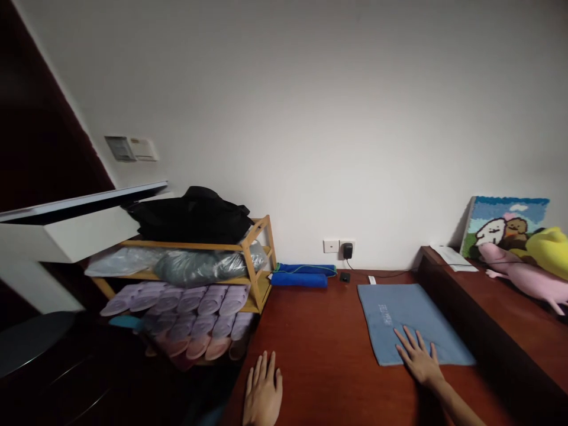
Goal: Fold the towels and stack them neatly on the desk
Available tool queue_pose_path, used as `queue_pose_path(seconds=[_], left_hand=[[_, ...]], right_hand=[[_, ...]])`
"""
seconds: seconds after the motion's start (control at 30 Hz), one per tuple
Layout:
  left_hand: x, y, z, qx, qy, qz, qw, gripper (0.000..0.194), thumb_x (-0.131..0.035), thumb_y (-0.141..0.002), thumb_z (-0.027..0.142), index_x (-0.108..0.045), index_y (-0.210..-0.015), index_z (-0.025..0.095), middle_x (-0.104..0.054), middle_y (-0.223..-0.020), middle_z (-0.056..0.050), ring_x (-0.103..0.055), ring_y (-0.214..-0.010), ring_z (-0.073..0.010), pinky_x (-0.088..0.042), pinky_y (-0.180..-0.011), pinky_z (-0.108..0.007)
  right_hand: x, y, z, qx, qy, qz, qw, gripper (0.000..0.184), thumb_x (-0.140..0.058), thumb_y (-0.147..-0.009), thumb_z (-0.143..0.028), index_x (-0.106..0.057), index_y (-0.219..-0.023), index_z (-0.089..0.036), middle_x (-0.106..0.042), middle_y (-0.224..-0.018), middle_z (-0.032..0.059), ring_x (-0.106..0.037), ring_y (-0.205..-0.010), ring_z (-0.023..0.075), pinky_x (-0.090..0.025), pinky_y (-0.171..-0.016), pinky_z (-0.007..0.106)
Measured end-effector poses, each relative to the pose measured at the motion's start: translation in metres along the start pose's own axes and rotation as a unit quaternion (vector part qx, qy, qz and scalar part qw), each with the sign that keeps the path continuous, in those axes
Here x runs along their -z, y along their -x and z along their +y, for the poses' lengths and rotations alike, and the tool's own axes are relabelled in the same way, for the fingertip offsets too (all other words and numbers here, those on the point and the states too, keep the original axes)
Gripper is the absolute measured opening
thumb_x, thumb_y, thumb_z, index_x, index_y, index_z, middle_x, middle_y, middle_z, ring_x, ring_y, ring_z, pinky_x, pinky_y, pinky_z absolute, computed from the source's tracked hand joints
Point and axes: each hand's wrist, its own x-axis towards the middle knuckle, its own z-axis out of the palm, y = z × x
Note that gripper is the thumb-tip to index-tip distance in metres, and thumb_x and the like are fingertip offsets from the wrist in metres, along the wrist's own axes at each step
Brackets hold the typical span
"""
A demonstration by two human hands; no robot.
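Observation:
My right hand rests palm down with fingers spread on the near part of a grey-blue towel. The towel lies flat on the reddish-brown wooden table, with small pale lettering on its left half. My left hand lies flat near the table's left edge, fingers stretched out and holding nothing. Two rolled blue cloths sit at the back of the table by the wall, one bound with a green cord.
On the left stands a wooden rack with rows of lilac and pink slippers, plastic-wrapped items and a black bag. A plugged-in charger trails a cable along the wall. A raised ledge at right holds a pink plush toy and a picture.

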Motion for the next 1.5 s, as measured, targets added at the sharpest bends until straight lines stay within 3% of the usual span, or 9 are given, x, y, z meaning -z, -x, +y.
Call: queue_pose_path(seconds=[0.43, 0.6, 0.73, 0.9, 1.03, 1.13, 1.3, 1.4, 1.5], left_hand=[[0.0, 0.0, -0.002, 0.016, 0.022, -0.023, 0.999, 0.058, -0.035, -0.098, 0.034, -0.049, -0.152, 0.02, -0.045, -0.16, -0.006, -0.044, -0.147, -0.0279, -0.037, -0.122, -0.05], [0.003, 0.005, 0.0, 0.02, 0.028, -0.017, 0.999, 0.057, -0.036, -0.099, 0.033, -0.048, -0.153, 0.019, -0.044, -0.161, -0.007, -0.043, -0.148, -0.0269, -0.036, -0.122, -0.048], [-0.002, 0.009, -0.003, 0.013, 0.037, -0.003, 0.999, 0.056, -0.038, -0.099, 0.033, -0.047, -0.154, 0.021, -0.043, -0.162, -0.006, -0.042, -0.149, -0.026, -0.036, -0.123, -0.048], [-0.011, 0.012, -0.006, 0.016, 0.043, 0.007, 0.999, 0.056, -0.039, -0.099, 0.031, -0.046, -0.154, 0.024, -0.043, -0.162, -0.004, -0.042, -0.149, -0.0252, -0.036, -0.123, -0.049], [-0.02, 0.013, -0.01, 0.022, 0.047, -0.003, 0.999, 0.057, -0.042, -0.097, 0.03, -0.045, -0.154, 0.026, -0.043, -0.162, -0.003, -0.042, -0.149, -0.0263, -0.036, -0.123, -0.051], [-0.027, 0.013, -0.014, 0.021, 0.053, -0.012, 0.998, 0.057, -0.042, -0.096, 0.031, -0.047, -0.153, 0.027, -0.044, -0.161, -0.002, -0.042, -0.148, -0.0277, -0.038, -0.122, -0.051], [-0.027, 0.013, -0.014, 0.024, 0.049, -0.011, 0.998, 0.059, -0.046, -0.094, 0.029, -0.047, -0.152, 0.028, -0.044, -0.161, -0.002, -0.043, -0.148, -0.0286, -0.038, -0.122, -0.053], [-0.023, 0.013, -0.011, 0.028, 0.042, -0.007, 0.999, 0.058, -0.046, -0.094, 0.028, -0.049, -0.151, 0.027, -0.045, -0.16, -0.003, -0.044, -0.148, -0.0281, -0.038, -0.122, -0.052], [-0.018, 0.011, -0.007, 0.025, 0.041, -0.002, 0.999, 0.057, -0.042, -0.096, 0.029, -0.049, -0.152, 0.023, -0.045, -0.16, -0.005, -0.043, -0.148, -0.0275, -0.037, -0.122, -0.051]], right_hand=[[0.007, -0.075, 0.015, -0.028, 0.021, -0.009, 0.999, 0.059, -0.02, -0.101, -0.058, -0.019, -0.159, -0.051, -0.014, -0.172, -0.01, -0.01, -0.158, 0.0318, -0.013, -0.12, 0.069], [0.048, -0.093, 0.001, -0.049, 0.008, -0.045, 0.998, 0.056, -0.035, -0.099, -0.048, -0.043, -0.154, -0.042, -0.036, -0.166, 0.0063, -0.034, -0.148, 0.042, -0.024, -0.109, 0.075], [0.079, -0.109, -0.063, 0.025, 0.003, 0.006, 1.0, 0.049, -0.037, -0.096, -0.026, -0.064, -0.136, -0.02, -0.052, -0.151, 0.019, -0.048, -0.136, 0.0408, -0.029, -0.11, 0.066], [0.074, -0.145, -0.197, 0.181, -0.062, 0.034, 0.981, 0.052, -0.04, -0.098, -0.026, -0.051, -0.148, -0.017, -0.049, -0.154, 0.0139, -0.048, -0.137, 0.0244, -0.034, -0.114, 0.035], [0.067, -0.184, -0.28, 0.205, -0.088, 0.034, 0.974, 0.067, -0.046, -0.096, -0.024, -0.029, -0.159, -0.007, -0.036, -0.163, 0.0177, -0.036, -0.146, 0.0242, -0.029, -0.117, 0.033], [0.068, -0.2, -0.31, 0.196, -0.084, 0.026, 0.977, 0.065, -0.048, -0.095, -0.019, -0.032, -0.156, -0.004, -0.05, -0.151, 0.0219, -0.047, -0.136, 0.0271, -0.036, -0.111, 0.036], [0.069, -0.157, -0.323, 0.197, -0.067, 0.054, 0.977, 0.045, -0.04, -0.096, -0.012, -0.056, -0.137, -0.013, -0.062, -0.132, 0.0191, -0.055, -0.123, 0.0297, -0.041, -0.104, 0.041], [0.053, -0.084, -0.303, 0.203, -0.064, 0.074, 0.974, 0.041, -0.046, -0.094, -0.015, -0.059, -0.133, -0.017, -0.063, -0.131, 0.0163, -0.056, -0.124, 0.0314, -0.043, -0.106, 0.042], [0.009, 0.005, -0.255, 0.178, -0.088, 0.096, 0.975, 0.044, -0.053, -0.091, -0.027, -0.059, -0.135, -0.025, -0.066, -0.126, 0.0139, -0.062, -0.116, 0.0358, -0.05, -0.101, 0.048]])
